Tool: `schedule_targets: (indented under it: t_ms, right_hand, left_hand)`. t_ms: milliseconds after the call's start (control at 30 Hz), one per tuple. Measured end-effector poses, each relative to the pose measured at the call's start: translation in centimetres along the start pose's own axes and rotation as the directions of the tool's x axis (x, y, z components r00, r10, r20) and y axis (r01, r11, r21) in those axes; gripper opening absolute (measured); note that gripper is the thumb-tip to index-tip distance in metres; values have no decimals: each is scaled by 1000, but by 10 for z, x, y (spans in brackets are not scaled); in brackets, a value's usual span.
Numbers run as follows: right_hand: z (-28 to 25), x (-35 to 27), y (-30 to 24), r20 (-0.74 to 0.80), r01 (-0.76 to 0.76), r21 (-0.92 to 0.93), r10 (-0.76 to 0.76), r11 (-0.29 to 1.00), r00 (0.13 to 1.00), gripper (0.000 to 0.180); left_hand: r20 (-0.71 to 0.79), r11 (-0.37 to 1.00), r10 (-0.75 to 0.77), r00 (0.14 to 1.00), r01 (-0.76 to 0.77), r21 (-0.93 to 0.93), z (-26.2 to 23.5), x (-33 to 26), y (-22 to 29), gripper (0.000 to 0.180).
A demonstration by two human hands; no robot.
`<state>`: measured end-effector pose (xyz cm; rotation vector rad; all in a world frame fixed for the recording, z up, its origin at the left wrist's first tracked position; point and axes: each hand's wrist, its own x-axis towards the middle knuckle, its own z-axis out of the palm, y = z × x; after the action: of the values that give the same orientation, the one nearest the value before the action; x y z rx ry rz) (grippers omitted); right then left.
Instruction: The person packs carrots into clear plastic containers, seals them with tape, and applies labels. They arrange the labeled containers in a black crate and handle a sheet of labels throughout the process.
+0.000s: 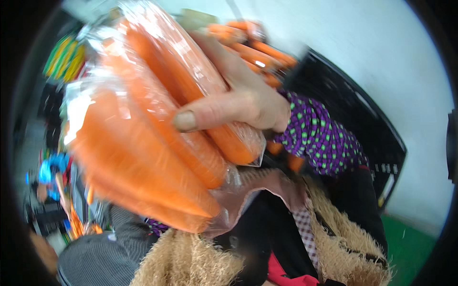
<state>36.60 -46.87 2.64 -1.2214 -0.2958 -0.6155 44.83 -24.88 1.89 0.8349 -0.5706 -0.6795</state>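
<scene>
Large carrots in clear plastic wrap (157, 138) fill the left and middle of the head view, tilted and partly blurred. My right hand (238, 100) is closed around them, its thumb lying across the front and its other fingers mostly hidden behind. A purple sleeve with green dots covers that arm. Of my left hand nothing shows; a scrap of similar purple cloth (156, 226) appears below the carrots. Just beyond my right hand lies a pile of carrots (260, 52), some of them shiny as if wrapped.
A black crate (350, 105) stands to the right against a pale wall (381, 43). At lower left is a person's grey striped clothing (102, 255), and farther off a person in blue (52, 167). Green and yellow packs (67, 57) sit at upper left. Green floor (410, 252) shows at lower right.
</scene>
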Motion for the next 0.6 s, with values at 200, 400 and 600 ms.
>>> schedule_targets:
  t_ms: [200,400,600]
  right_hand:
    - [-43,-136,-107,-392,64,-291,-180,955,902,98]
    - [-82,-272,-138,-712,-154,-347,-153,925,686,88]
    - [-120,-422,-91,-961,-242,-126,-58,962,270,71]
  left_hand:
    - [511,926,-255,821,360,-116,114,44,-90,48]
    - [651,735,-520,553,678,12,181,29,-221,44]
    - [542,391,-822,176,866,311,212,-18,-377,40]
